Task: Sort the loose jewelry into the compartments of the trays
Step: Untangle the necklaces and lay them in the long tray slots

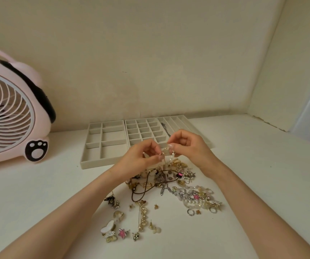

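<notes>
- The held piece (167,152), a fine gold chain with small pearls, hangs between both hands above the far end of the pile, just in front of the trays near the far edge of the surface.
- It looks very light, limp and easy to snag. The pearls and the thin links would likely suffer from a hard pull, so the sound place to take it is at the clasp or a chain end, letting the rest dangle free.
- The left hand (139,158) has its grip clamped on the gold end, thumb and fingertips pinched together.
- The right hand (190,148) has its grip likewise pinched on the pearl end; the two hands are nearly touching.
- The loose jewelry (169,177) lies in one tangled heap mid-surface, thinning out toward the near edge. There are too many pieces to count, though I make out one brown cord (143,191), two pink stars and one long gold chain (142,215).
- There are three trays along the far edge. The left tray (84,160) has about eight larger compartments, the middle tray (131,126) is a grid three columns wide with its near rows hidden behind the hands, and the right tray (184,121) has long slots, roughly five.
- One dark chain (164,128) lies in a slot of the right tray; the other compartments in view hold nothing.
- One pink fan (10,113) stands at the surface's (56,186) left edge.
</notes>
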Motion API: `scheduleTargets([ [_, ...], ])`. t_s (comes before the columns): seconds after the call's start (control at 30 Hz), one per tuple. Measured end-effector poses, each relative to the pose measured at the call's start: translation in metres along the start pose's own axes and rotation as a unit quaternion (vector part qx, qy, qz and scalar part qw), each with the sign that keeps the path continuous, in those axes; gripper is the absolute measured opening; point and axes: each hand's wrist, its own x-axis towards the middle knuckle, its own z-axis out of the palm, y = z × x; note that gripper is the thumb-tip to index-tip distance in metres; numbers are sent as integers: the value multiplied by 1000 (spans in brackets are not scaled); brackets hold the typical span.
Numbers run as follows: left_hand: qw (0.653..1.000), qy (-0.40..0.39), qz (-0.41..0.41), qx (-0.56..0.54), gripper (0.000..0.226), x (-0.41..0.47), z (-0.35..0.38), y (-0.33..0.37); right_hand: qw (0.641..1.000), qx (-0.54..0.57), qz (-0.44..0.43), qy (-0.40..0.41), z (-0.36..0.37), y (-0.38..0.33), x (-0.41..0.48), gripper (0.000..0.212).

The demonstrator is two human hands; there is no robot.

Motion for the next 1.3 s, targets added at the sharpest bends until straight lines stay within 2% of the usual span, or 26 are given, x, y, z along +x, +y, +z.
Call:
scheduleTargets([
  [0.1,999,9,-19,-30,10,0,-2,2,999,-10,26,-20,-1,1,1,12],
  [0.2,998,6,-34,-58,6,-1,-3,3,989,-147,33,13,-4,10,3,7],
  [0.3,999,-10,-33,-5,5,-1,-5,1,956,-289,37,19,-8,19,3,3],
  [0.4,996,-26,-42,68,10,-2,-6,-1,925,-377,55,-7,-2,20,2,16],
  [0.47,991,-27,-34,129,17,-2,-6,-3,906,-419,56,-21,2,20,2,21],
  [0.57,979,-30,9,199,21,-1,-5,-6,899,-434,55,-36,4,19,2,14],
  [0.73,962,-111,46,244,30,-1,-5,-10,922,-380,65,-30,0,19,2,10],
  [0.83,959,-95,46,264,38,0,-6,-9,957,-279,82,-11,-6,17,2,10],
  [0.9,961,-67,36,264,30,-1,-6,-8,977,-195,91,-1,-9,13,3,8],
  [1.03,976,-22,44,212,7,-1,-1,-7,994,-65,82,2,-12,4,1,7],
  [1.17,992,-1,30,124,25,1,6,-4,998,-22,54,-5,-11,1,0,6],
  [1.3,998,-5,6,63,19,0,10,-2,999,11,32,-35,-6,0,-1,8],
])
